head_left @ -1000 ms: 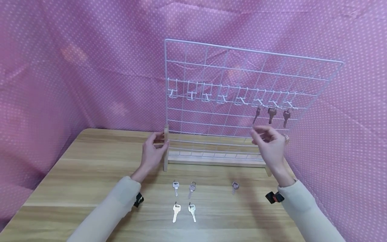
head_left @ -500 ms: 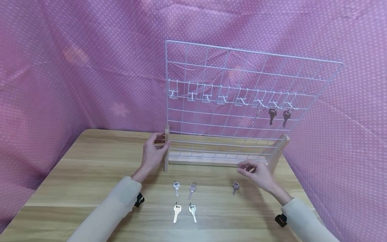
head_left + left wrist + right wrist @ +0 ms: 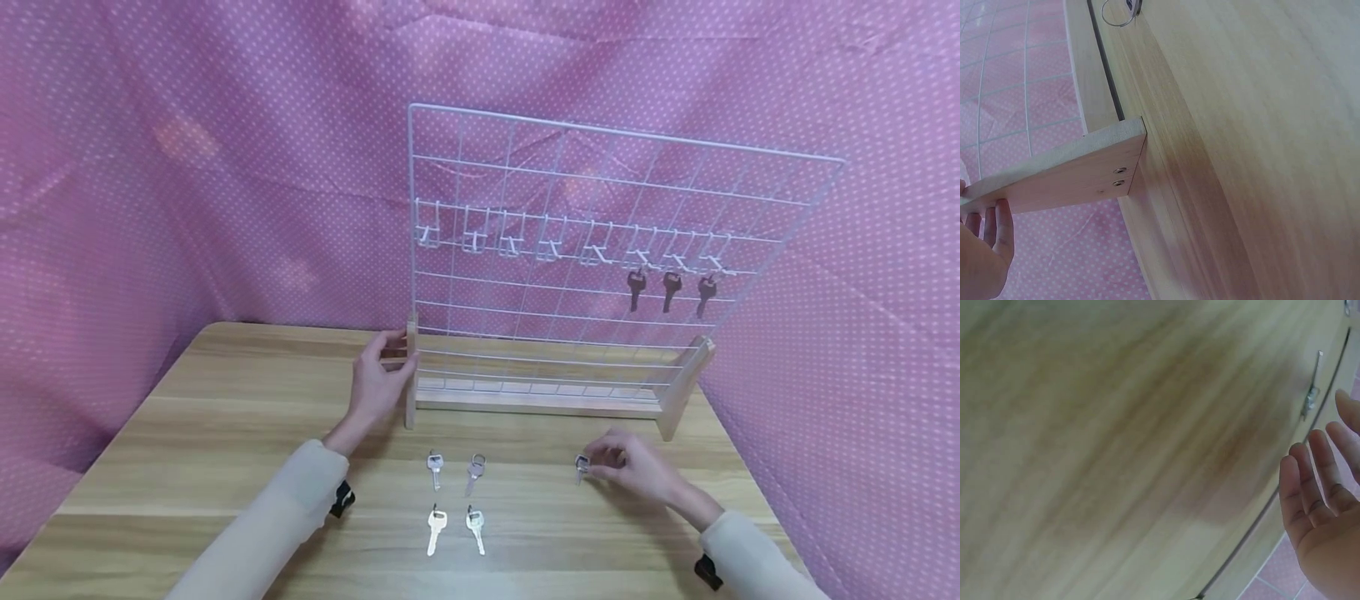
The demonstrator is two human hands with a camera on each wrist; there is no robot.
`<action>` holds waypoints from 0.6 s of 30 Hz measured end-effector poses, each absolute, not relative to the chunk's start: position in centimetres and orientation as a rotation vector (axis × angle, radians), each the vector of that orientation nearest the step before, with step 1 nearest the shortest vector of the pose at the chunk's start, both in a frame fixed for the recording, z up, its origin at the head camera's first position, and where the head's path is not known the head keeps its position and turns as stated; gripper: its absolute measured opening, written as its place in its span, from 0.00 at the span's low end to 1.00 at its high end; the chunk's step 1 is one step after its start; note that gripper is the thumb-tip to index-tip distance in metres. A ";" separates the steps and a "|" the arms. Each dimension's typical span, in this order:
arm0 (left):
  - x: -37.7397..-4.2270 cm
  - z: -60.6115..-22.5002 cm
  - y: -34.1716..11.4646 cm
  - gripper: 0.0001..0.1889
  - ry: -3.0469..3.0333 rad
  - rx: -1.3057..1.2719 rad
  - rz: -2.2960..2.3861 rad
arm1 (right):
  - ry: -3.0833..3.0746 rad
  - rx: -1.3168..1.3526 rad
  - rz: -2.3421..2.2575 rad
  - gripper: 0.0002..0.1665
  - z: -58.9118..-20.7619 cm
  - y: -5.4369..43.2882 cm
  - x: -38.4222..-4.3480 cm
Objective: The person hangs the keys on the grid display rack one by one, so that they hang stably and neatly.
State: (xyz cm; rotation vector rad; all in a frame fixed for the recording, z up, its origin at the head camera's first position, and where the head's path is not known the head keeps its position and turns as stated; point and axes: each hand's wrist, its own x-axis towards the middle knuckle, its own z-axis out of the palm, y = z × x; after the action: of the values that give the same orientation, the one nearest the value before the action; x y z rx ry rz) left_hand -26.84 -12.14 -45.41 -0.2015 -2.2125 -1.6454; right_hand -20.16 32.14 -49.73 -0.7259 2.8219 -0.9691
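My left hand (image 3: 378, 379) pinches the left wooden upright (image 3: 412, 375) of a white wire grid rack (image 3: 555, 292). In the left wrist view its fingers (image 3: 1004, 228) lie along that upright's face. My right hand (image 3: 633, 468) is low over the table on the right, fingertips right at a lone key (image 3: 581, 467). The right wrist view shows this key (image 3: 1311, 394) lying just off the fingertips of the right hand (image 3: 1325, 506), whose fingers are relaxed and hold nothing. Three keys hang from hooks at the rack's right: one key (image 3: 636, 290), a middle key (image 3: 671, 290) and an outer key (image 3: 707, 293).
Several keys lie left of centre on the wooden table (image 3: 225, 467), among them a ringed key (image 3: 476, 471) and a shiny key (image 3: 437, 529). A row of white hooks (image 3: 512, 242) runs across the grid. A pink dotted curtain (image 3: 262, 167) surrounds the table.
My right hand has come down from the hanging keys to the lone key on the table. The leftmost hanging key has turned its flat side forward. My left hand stays on the upright.
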 end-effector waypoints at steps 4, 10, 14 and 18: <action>-26.8 -45.4 -12.2 0.22 -2.213 -0.202 -1.634 | 2.856 -0.753 -0.863 0.17 -50.2 31.9 -20.1; -26.8 -45.4 -12.1 0.21 -2.214 -0.205 -1.644 | 2.902 -0.775 -0.779 0.17 -50.3 31.6 -20.1; -26.9 -45.4 -12.2 0.21 -2.213 -0.210 -1.642 | 2.917 -0.817 -0.758 0.15 -50.2 31.4 -20.1; -26.9 -45.4 -12.1 0.22 -2.204 -0.209 -1.646 | 2.925 -0.809 -0.734 0.12 -50.1 31.1 -20.0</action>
State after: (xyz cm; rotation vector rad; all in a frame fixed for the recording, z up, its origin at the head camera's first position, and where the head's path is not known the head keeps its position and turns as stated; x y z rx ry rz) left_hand -26.88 -12.13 -45.43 -0.2092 -2.2038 -1.6460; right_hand -20.00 31.09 -50.14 -0.8090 2.9253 -0.7341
